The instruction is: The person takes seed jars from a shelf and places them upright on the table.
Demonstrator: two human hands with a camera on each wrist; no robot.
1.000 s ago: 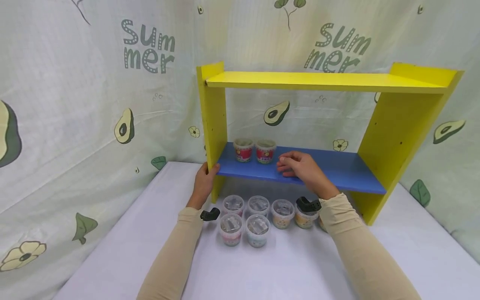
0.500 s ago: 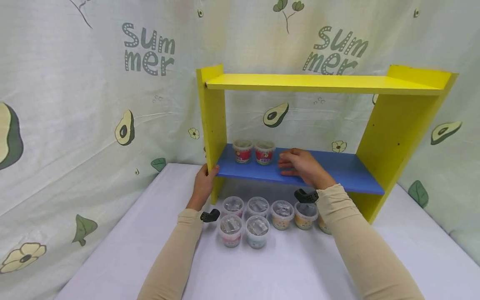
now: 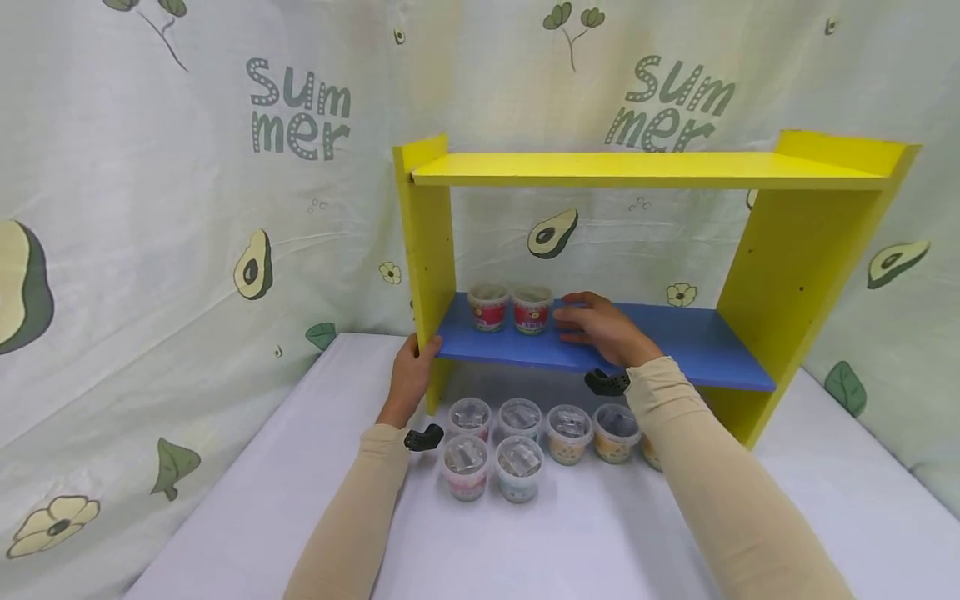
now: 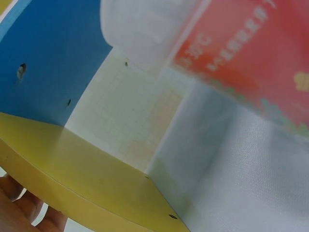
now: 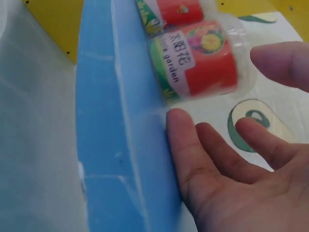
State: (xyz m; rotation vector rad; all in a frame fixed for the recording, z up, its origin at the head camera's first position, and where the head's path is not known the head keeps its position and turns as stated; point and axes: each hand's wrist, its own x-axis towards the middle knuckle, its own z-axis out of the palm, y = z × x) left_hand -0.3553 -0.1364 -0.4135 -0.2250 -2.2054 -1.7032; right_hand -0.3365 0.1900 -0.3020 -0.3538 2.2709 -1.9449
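Two clear plastic cups with red labels stand side by side on the blue shelf board: the left cup [image 3: 487,308] and the right cup [image 3: 532,312]. My right hand [image 3: 603,329] is just right of the right cup, fingers spread and slightly bent, holding nothing. In the right wrist view, the thumb [image 5: 282,63] is near the cup's rim and the fingertips lie close below the label; contact is unclear. My left hand [image 3: 410,375] grips the front edge of the yellow side panel [image 3: 425,250], thumb in front at the shelf's end. Its fingers show beyond the panel in the left wrist view.
The yellow top board [image 3: 637,169] spans above the blue board [image 3: 675,342]. Below and in front, several lidded cups stand on the white table [image 3: 570,542], including a pink one [image 3: 466,482] and an orange one [image 3: 567,450]. My right forearm partly hides another cup [image 3: 650,454].
My right hand has lifted a little and moved deeper over the shelf, closer to the right cup. The left hand keeps its grip on the panel. The head view has shifted slightly.
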